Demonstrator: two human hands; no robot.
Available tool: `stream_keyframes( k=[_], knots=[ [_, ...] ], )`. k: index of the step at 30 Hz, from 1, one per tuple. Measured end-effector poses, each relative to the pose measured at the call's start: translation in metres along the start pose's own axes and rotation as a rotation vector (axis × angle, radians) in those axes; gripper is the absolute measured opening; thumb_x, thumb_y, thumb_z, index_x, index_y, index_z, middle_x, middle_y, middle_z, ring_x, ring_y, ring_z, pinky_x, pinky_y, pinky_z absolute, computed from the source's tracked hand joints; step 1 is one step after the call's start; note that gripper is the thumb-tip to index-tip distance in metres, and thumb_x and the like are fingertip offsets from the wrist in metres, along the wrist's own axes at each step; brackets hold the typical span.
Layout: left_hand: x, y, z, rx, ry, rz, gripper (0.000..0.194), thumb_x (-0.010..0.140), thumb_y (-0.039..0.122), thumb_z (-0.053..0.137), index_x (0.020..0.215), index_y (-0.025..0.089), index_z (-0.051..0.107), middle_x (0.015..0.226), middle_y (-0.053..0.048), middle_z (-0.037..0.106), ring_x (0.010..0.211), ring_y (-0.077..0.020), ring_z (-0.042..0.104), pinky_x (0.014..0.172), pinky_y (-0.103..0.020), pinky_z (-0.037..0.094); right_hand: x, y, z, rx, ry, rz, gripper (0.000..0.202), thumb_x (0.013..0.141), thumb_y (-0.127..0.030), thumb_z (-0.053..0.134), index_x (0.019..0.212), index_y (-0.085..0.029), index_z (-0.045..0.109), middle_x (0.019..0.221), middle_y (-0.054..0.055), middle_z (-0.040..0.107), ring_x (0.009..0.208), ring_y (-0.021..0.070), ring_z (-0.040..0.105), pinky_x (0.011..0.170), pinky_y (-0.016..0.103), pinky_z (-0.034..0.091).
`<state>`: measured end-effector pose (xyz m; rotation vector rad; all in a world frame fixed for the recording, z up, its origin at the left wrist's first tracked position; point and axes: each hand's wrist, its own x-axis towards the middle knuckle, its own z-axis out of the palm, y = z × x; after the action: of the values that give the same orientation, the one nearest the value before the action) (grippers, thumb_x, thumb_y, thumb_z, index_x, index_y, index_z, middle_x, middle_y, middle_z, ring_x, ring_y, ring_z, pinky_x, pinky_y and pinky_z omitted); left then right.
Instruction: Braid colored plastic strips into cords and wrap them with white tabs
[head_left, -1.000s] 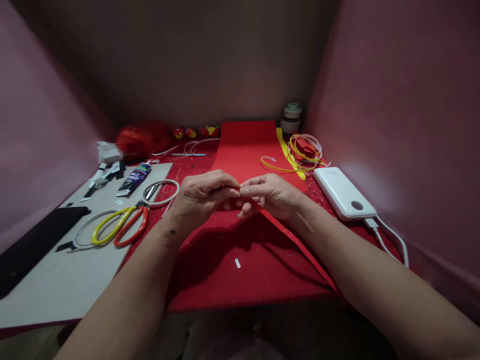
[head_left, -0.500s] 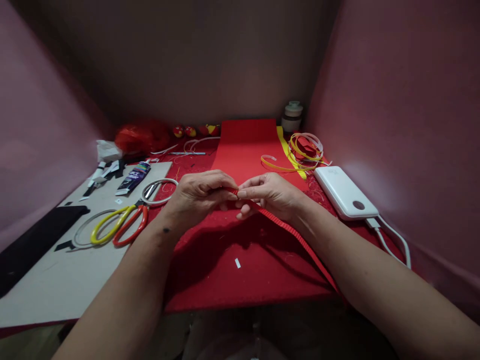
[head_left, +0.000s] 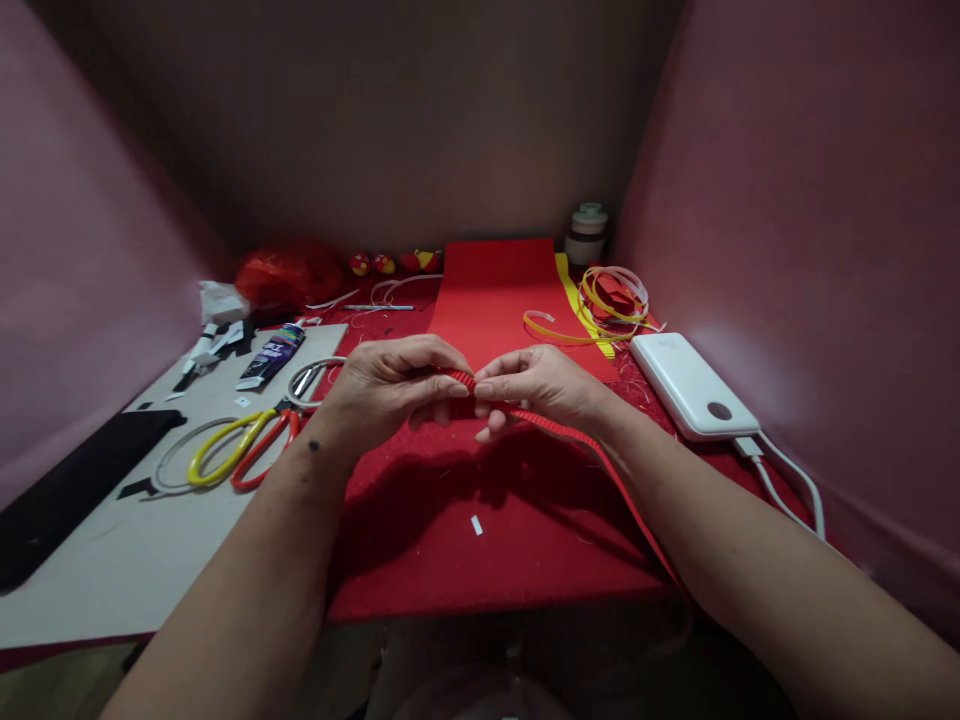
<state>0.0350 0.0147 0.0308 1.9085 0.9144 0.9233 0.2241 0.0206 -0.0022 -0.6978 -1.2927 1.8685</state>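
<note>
1. Centrally, one red ribbed strip (head_left: 559, 428) runs between the two hands, held above the tabletop (head_left: 450, 585).
2. The left hand (head_left: 401, 385) pinches it between thumb and forefinger, a short length showing above the thumb.
3. The right hand (head_left: 544, 388) grips the same strip at its fingertips, almost touching the left; from there the strip passes under the palm and trails along the right forearm to the near edge.
4. Beyond the hands lies one large red sheet (head_left: 491, 300), a yellow piece (head_left: 564, 275) showing along its right side.
5. Far right, one lidded jar (head_left: 586, 235) stands upright; nearer are curled ribbons, too tangled to count, then one white power bank (head_left: 686, 385) with a cable plugged in.
6. On the left, a pale board (head_left: 135, 530) carries one tube (head_left: 274, 355), one pair of scissors (head_left: 266, 418) with a yellow and a red handle, and one long black object (head_left: 82, 490); two rings (head_left: 174, 438) lie by the scissors.
7. Far left sit one red bag (head_left: 289, 273) and, right of it, two small round red-and-yellow figures (head_left: 361, 264).
8. One white scrap (head_left: 477, 525) lies near, below the hands.
</note>
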Motion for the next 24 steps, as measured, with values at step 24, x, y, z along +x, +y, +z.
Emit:
stream_keyframes(
  k=[24],
  knots=[
    [0.003, -0.011, 0.005, 0.487, -0.045, 0.229, 0.012, 0.080, 0.024, 0.061, 0.087, 0.015, 0.066, 0.076, -0.002, 0.065, 0.065, -0.0101, 0.059, 0.060, -0.018, 0.043, 0.003, 0.002, -0.004, 0.015, -0.004, 0.142, 0.019, 0.065, -0.022, 0.074, 0.067, -0.007, 0.062, 0.056, 0.004, 0.063, 0.048, 0.0151, 0.062, 0.061, 0.037, 0.058]
  ],
)
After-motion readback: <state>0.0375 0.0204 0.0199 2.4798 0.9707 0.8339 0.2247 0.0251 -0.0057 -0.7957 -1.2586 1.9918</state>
